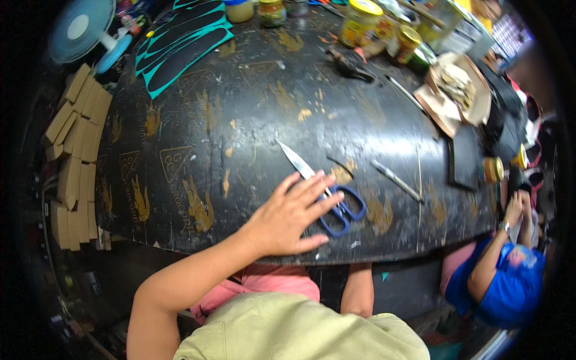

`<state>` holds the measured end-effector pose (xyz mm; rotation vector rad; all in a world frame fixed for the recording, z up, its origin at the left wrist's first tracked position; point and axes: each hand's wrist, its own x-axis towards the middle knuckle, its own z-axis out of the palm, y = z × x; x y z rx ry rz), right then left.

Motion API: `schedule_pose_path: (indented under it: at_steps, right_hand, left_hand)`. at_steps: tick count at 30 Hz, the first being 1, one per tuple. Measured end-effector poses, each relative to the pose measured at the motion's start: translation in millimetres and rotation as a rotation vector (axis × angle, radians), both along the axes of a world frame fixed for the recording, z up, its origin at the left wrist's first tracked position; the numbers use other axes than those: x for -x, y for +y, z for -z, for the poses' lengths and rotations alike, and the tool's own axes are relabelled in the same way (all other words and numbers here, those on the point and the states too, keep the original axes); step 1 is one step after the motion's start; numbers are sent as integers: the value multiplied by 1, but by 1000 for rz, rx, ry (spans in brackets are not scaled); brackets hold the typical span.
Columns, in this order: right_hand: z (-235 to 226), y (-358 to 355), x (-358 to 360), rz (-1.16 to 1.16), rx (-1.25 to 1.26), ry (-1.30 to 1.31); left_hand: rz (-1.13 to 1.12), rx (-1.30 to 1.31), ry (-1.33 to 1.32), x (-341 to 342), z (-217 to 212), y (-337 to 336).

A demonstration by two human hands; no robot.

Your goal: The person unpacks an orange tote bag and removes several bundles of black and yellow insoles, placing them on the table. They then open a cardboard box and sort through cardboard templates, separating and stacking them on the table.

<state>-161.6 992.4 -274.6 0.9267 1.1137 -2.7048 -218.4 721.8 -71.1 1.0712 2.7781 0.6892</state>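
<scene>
My left hand (291,216) is flat over a pair of scissors (343,210) with dark blue handles, near the front edge of the dark table. Its fingers are spread and touch the scissors around the pivot and upper handle. The pointed blades stick out past the fingertips toward the far left, and they look closed. My right forearm (358,291) drops below the table's front edge, and the hand at its end is hidden there. To the right of the scissors lie a silver pen-like tool (397,180) and a short thin black strip (341,167).
Teal-edged black cutouts (186,57) lie at the far left, with jars (361,24) along the back. A paper-lined container of scraps (454,90) and a black block (464,159) are at right. Stacked cardboard boxes (75,138) and a fan (84,30) stand left. A person in blue (510,276) sits right.
</scene>
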Motion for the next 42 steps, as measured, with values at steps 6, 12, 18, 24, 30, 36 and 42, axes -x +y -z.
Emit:
schedule_pose_path:
  at_steps: [6,12,18,24,30,36,42]
  right_hand:
    - [3,10,-26,209,130,73]
    - [16,18,-74,445,257,84]
    - [-59,45,-123,414,270,96]
    - [-141,47,-174,363,290,53]
    - [-120,70,-183,331,182,102]
    - [-86,132,-233,279,118,7]
    - [-74,140,-252,19,225,-22]
  left_hand:
    - [6,2,132,-3,5,0]
    - [28,-19,196,-2,14,-2]
    - [47,-39,243,0,18,-4]
    - [25,-49,241,-1,17,-5]
    - [16,-17,251,-1,16,-4]
    - [19,-10,212,-2,14,-3]
    - [12,-30,220,-1,15,-5]
